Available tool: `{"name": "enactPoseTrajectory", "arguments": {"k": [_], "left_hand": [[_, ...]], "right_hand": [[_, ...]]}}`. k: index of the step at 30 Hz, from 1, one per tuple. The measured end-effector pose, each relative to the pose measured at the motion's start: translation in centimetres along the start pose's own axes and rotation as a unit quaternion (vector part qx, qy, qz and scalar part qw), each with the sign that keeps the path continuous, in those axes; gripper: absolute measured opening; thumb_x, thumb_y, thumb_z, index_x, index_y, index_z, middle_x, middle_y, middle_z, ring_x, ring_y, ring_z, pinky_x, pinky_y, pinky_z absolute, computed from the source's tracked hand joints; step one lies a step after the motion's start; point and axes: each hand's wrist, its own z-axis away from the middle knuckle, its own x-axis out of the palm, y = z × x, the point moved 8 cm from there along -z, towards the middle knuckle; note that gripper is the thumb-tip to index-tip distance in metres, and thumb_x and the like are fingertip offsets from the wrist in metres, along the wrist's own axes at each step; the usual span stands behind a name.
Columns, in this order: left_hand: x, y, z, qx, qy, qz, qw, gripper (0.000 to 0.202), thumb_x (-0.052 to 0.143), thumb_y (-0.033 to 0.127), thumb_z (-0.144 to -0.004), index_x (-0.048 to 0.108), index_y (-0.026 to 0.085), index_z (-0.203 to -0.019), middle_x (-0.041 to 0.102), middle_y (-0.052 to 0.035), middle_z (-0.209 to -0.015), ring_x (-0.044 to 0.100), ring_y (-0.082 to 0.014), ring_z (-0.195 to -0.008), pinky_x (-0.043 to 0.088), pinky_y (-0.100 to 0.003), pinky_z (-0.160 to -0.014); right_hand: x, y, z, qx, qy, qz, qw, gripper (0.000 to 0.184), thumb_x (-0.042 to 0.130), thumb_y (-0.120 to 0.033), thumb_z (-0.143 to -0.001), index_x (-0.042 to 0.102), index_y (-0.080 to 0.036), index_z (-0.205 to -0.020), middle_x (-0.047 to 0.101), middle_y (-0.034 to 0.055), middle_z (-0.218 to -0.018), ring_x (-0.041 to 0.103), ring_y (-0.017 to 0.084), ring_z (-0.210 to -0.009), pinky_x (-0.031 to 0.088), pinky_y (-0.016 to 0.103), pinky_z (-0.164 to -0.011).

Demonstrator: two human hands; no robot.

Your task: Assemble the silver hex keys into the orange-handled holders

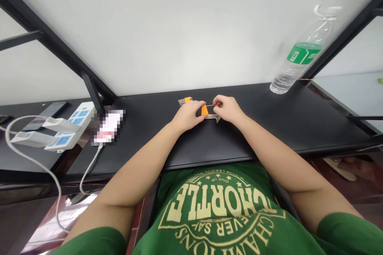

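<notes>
My left hand (188, 116) is closed on an orange hex key holder (204, 110), pinching it just above the black tabletop. Several L-shaped hex keys (213, 116) stick out of its right side, their bent ends near my right hand (226, 107). The fingertips of that hand are pinched at the end of a single thin hex key (210, 105), which runs from the holder's upper part. Just beyond my left hand lies a second orange holder (187, 99) with metal keys in it, partly hidden by the hand.
The black desk (143, 127) meets a white wall behind. At the back right stands a water bottle (299, 57), near a black frame post. On the left are a blurred-out phone (108, 127) on a white cable and a power strip (72, 125) with plugged-in chargers.
</notes>
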Motion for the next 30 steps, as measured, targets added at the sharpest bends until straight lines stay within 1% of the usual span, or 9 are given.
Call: {"name": "enactPoseTrajectory", "arguments": {"k": [4,7,9,14,18,20,24,27,30], "left_hand": [[0.0,-0.7,-0.1,-0.021,-0.017,-0.016,0.999,0.051,0.077,0.032,-0.089,0.067,0.024,-0.138,0.075,-0.0091,-0.132,0.069,-0.0333,-0.123,0.055,-0.049,-0.11],[-0.1,-1.1,-0.1,-0.035,-0.02,-0.003,0.999,0.051,0.077,0.031,-0.088,0.067,0.024,-0.138,0.075,-0.008,-0.133,0.07,-0.0324,-0.119,0.056,-0.05,-0.109],[-0.1,-1.3,-0.1,-0.041,-0.018,0.003,0.999,0.052,0.077,0.031,-0.088,0.067,0.025,-0.138,0.075,-0.007,-0.134,0.071,-0.0315,-0.118,0.057,-0.049,-0.107],[-0.1,-1.0,-0.1,-0.037,-0.016,0.004,0.999,0.053,0.076,0.032,-0.088,0.066,0.025,-0.14,0.075,-0.0071,-0.134,0.07,-0.0312,-0.12,0.056,-0.048,-0.108],[-0.1,-1.1,0.0,-0.035,-0.019,0.007,0.999,0.053,0.076,0.032,-0.088,0.066,0.025,-0.14,0.075,-0.0075,-0.133,0.071,-0.0308,-0.117,0.057,-0.048,-0.105],[-0.1,-1.1,0.0,-0.029,-0.017,0.011,0.999,0.053,0.076,0.031,-0.088,0.065,0.024,-0.14,0.075,-0.0075,-0.132,0.071,-0.0302,-0.116,0.058,-0.047,-0.103],[0.0,-0.4,0.0,0.003,-0.016,0.028,0.999,0.053,0.076,0.032,-0.09,0.065,0.023,-0.14,0.075,-0.0081,-0.13,0.071,-0.028,-0.114,0.057,-0.045,-0.103],[0.1,0.3,0.1,0.028,-0.016,0.042,0.999,0.054,0.077,0.033,-0.09,0.064,0.023,-0.141,0.074,-0.0087,-0.133,0.071,-0.028,-0.117,0.056,-0.045,-0.106],[0.1,0.8,0.1,0.038,-0.01,0.049,0.998,0.055,0.079,0.033,-0.089,0.065,0.022,-0.141,0.074,-0.0095,-0.136,0.069,-0.0292,-0.122,0.056,-0.045,-0.108]], "right_hand": [[-1.3,2.0,-0.6,0.047,-0.018,0.074,0.996,0.014,0.065,-0.012,-0.074,0.067,-0.023,-0.083,0.072,0.0013,-0.081,0.065,0.02,-0.078,0.047,0.03,-0.073],[-1.1,3.2,-0.7,0.065,-0.081,0.125,0.987,0.014,0.067,-0.01,-0.074,0.07,-0.023,-0.08,0.075,0.0032,-0.085,0.065,0.021,-0.079,0.046,0.031,-0.071],[-0.6,3.5,-0.6,0.062,-0.118,0.145,0.98,0.013,0.068,-0.011,-0.075,0.071,-0.023,-0.079,0.076,0.0034,-0.086,0.065,0.021,-0.079,0.045,0.031,-0.069],[0.6,2.0,-0.1,0.014,-0.157,0.141,0.977,0.015,0.067,-0.01,-0.079,0.074,-0.024,-0.08,0.077,0.0043,-0.093,0.065,0.021,-0.083,0.045,0.03,-0.071],[1.2,0.8,0.3,-0.013,-0.178,0.12,0.977,0.018,0.063,-0.009,-0.082,0.075,-0.023,-0.078,0.076,0.005,-0.096,0.065,0.021,-0.084,0.046,0.031,-0.073],[1.0,0.7,0.2,-0.012,-0.167,0.108,0.98,0.019,0.061,-0.008,-0.081,0.074,-0.022,-0.08,0.076,0.0046,-0.095,0.064,0.021,-0.083,0.046,0.031,-0.073],[0.0,0.5,-0.1,-0.016,-0.1,0.056,0.993,0.021,0.059,-0.01,-0.078,0.072,-0.021,-0.089,0.073,0.0031,-0.091,0.063,0.019,-0.081,0.047,0.031,-0.075],[0.0,-0.4,0.1,-0.05,-0.074,-0.019,0.996,0.022,0.059,-0.016,-0.079,0.071,-0.021,-0.096,0.072,0.0022,-0.09,0.064,0.019,-0.08,0.049,0.032,-0.078],[0.5,-1.0,0.4,-0.065,-0.057,-0.087,0.992,0.016,0.061,-0.025,-0.082,0.068,-0.021,-0.097,0.072,0.0016,-0.088,0.063,0.018,-0.076,0.05,0.033,-0.077]]}}
